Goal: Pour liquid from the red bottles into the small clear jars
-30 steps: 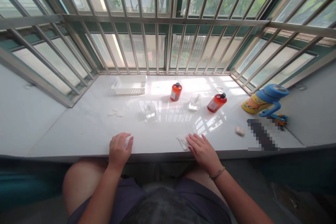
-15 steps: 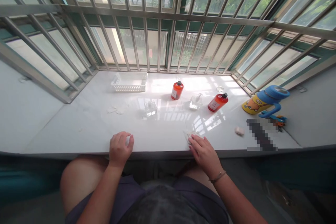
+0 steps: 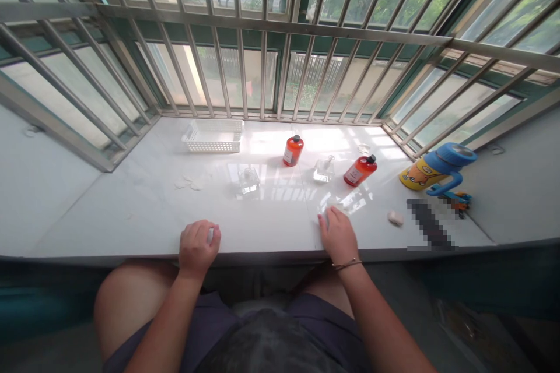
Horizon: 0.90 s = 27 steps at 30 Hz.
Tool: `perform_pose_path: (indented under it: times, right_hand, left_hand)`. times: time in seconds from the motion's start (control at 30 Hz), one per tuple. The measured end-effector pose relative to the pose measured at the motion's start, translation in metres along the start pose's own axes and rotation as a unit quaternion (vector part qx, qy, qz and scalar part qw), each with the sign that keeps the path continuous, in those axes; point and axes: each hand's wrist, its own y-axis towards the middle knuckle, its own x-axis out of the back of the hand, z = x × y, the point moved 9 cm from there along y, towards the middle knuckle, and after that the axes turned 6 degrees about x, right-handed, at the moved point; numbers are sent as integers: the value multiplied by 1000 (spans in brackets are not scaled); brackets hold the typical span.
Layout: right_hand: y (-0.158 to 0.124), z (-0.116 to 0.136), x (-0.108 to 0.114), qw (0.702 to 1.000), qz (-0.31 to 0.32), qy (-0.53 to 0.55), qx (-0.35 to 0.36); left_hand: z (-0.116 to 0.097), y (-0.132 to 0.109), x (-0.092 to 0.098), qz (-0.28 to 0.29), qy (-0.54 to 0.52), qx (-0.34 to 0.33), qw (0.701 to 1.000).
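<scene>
My left hand (image 3: 198, 246) rests at the front edge of the white counter (image 3: 258, 233), its fingers curled round something small and whitish that I cannot make out. On the counter farther right, my right hand (image 3: 339, 234) has its fingers bent over a thin, pale, see-through item (image 3: 342, 206), which shows just beyond the fingertips. Beyond the hands stand two clear glass bottles, one left of centre (image 3: 249, 180) and one right of centre (image 3: 324, 169). A red bottle with a black cap (image 3: 293, 151) stands between them, and a second red bottle (image 3: 360, 171) is at the right.
A white basket (image 3: 213, 136) sits at the back left, with thin pale pieces (image 3: 188, 183) in front. To the right are a blue and yellow flask (image 3: 436, 168), a pinkish lump (image 3: 395, 218) and a pixelated dark object (image 3: 431, 223). Metal bars (image 3: 264, 70) close off the back.
My right hand has turned more upright and slid a little forward, its fingers more bent. The pale see-through item has moved forward and right with it. My left hand is nearly unchanged.
</scene>
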Motion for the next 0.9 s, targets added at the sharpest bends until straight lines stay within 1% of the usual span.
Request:
perform_pose_path:
  times: [0.07, 0.1, 0.17, 0.2, 0.23, 0.27, 0.3, 0.33, 0.37, 0.4, 0.43, 0.5, 0.57, 0.6, 0.63, 0.67, 0.7, 0.73, 0.77, 0.8, 0.83, 0.9]
  right_hand:
    - [8, 60, -17, 996, 60, 46, 37]
    - [10, 94, -24, 991, 89, 73, 67]
    - [7, 162, -32, 970, 134, 135, 153]
    - [3, 191, -33, 955, 147, 162, 199]
    - [-1, 213, -33, 941, 159, 179, 238]
    - [-4, 227, -34, 931, 168, 189, 263]
    - [-5, 232, -36, 926, 177, 192, 274]
    - [-4, 227, -39, 927, 185, 187, 268]
    - [1, 214, -42, 933, 192, 173, 249]
    - [8, 193, -45, 944, 198, 153, 216]
    - [16, 166, -46, 956, 200, 124, 175]
    - [33, 102, -44, 976, 194, 54, 84]
    - [47, 35, -33, 984, 174, -18, -20]
    - [51, 7, -26, 983, 161, -45, -71]
    - [55, -14, -20, 981, 148, -61, -108]
    - [58, -28, -16, 979, 140, -68, -128]
    - [60, -34, -14, 979, 135, -70, -138]
    - [64, -32, -15, 979, 135, -66, -137]
    - [67, -24, -19, 981, 137, -59, -127]
    - [71, -10, -24, 982, 141, -50, -113]
    - [74, 8, -31, 984, 148, -37, -94]
    - [78, 59, -47, 985, 167, -2, -38]
  left_hand:
    - [-3, 0, 2, -10, 0, -15, 1000]
    - [-4, 1, 3, -15, 0, -20, 1000]
    - [-5, 1, 4, -20, -1, -29, 999]
    - [-5, 1, 4, -21, 0, -31, 999]
    - [-6, 1, 5, -22, 0, -33, 999]
    - [-6, 1, 5, -22, -1, -33, 999]
    - [-5, 0, 5, -22, -2, -33, 999]
    - [-5, 0, 4, -20, -4, -32, 999]
    - [-5, 0, 4, -19, -5, -30, 999]
    - [-4, -1, 4, -19, -6, -29, 999]
    - [-4, -1, 3, -18, -7, -28, 999]
    - [-3, -2, 3, -20, -6, -25, 999]
    - [-3, -2, 2, -22, -6, -22, 1000]
    - [-2, -2, 2, -23, -6, -21, 1000]
    - [-2, -3, 2, -23, -6, -19, 1000]
    - [-2, -3, 3, -24, -5, -18, 1000]
    - [-2, -3, 3, -25, -4, -17, 1000]
    - [-2, -3, 3, -25, -1, -17, 1000]
    - [-3, -3, 4, -26, 1, -18, 1000]
    - [-3, -3, 4, -25, 3, -20, 999]
    - [-4, -3, 4, -25, 5, -21, 999]
    - [-4, -3, 4, -24, 8, -22, 999]
